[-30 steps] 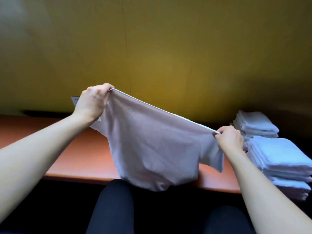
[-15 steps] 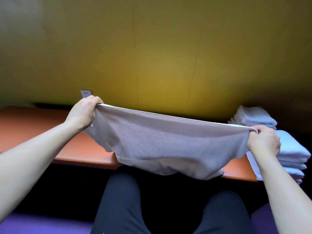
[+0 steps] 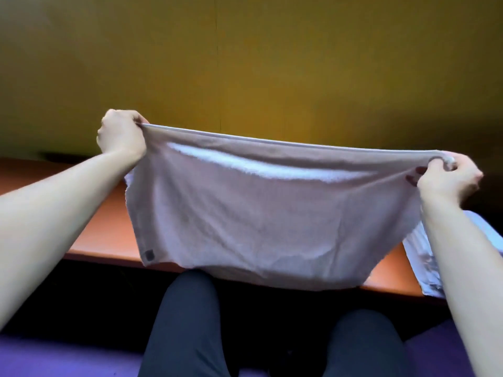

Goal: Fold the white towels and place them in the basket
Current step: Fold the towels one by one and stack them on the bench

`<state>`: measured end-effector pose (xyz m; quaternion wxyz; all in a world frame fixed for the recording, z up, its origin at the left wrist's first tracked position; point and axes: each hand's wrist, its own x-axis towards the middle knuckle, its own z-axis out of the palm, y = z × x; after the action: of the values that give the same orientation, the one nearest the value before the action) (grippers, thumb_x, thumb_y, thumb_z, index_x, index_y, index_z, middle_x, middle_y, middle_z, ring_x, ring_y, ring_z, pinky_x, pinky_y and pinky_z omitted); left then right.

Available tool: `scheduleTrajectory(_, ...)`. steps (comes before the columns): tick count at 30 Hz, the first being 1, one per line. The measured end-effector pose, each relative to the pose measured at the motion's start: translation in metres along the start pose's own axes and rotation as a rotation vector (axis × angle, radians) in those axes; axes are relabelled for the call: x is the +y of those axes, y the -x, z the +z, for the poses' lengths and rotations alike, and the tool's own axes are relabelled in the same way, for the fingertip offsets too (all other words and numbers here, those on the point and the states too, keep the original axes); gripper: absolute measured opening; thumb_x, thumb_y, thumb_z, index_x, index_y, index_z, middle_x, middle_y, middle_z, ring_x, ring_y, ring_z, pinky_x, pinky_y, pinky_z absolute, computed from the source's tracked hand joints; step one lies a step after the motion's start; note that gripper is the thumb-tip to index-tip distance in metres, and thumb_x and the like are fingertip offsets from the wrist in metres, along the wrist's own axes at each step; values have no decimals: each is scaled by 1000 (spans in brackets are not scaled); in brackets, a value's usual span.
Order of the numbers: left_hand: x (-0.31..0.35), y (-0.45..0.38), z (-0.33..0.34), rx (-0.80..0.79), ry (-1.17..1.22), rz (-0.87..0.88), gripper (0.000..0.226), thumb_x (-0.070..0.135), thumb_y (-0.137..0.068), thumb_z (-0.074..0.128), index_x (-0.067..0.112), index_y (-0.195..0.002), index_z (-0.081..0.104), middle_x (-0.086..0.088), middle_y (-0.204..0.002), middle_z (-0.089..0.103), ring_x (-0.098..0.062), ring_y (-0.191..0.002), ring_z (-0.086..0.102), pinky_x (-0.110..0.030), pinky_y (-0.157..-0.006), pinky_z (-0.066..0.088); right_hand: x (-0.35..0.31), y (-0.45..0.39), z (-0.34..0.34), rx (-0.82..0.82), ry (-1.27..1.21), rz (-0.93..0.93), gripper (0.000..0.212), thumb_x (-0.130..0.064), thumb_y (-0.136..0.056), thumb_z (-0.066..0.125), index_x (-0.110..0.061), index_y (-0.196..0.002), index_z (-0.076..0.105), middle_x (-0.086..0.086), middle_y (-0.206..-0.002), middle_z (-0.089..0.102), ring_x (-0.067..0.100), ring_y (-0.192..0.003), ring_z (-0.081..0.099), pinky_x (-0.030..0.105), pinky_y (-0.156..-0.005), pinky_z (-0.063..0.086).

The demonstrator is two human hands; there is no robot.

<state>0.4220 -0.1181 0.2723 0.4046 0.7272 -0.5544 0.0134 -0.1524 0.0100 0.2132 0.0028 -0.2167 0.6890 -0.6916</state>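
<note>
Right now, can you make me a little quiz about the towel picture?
1. True or false: the white towel lies folded flat on the orange table.
2. Which part of the towel do the left hand and right hand grip? A) its bottom edge B) its top corners C) its middle
3. Fill in: the small dark tag sits at the towel's lower ____ corner.

Key: 1 false, it is held up, stretched out. 2 B. 3 left.
</note>
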Motion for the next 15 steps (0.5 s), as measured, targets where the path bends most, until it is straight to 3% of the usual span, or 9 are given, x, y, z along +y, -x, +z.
scheduleTrajectory(6,-24,-12,97,-74,-90,21,40,6,-93,43,25,-100,78,-18,-112,62,-45,-110,56,-45,-83,49,38,22,58,-30,159,102,25,-24,-79,44,-27,-86,68,4,-80,68,23,-76,71,37,-78,60)
scheduleTrajectory(10,-46,-20,152,-130,-125,14,39,10,-97,42,25,-103,77,-20,-108,61,-46,-110,52,-47,-82,49,97,-2,99,-48,221,182,19,-34,-75,46,-32,-74,65,4,-83,74,29,-83,74,51,-83,61)
scheduleTrajectory(15,-62,-31,247,-235,-214,3,40,10,-102,39,22,-112,75,-21,-113,58,-46,-113,47,-48,-82,44,144,-8,159,-118,214,224,26,-20,-86,42,-21,-93,67,8,-81,72,24,-80,74,41,-82,62)
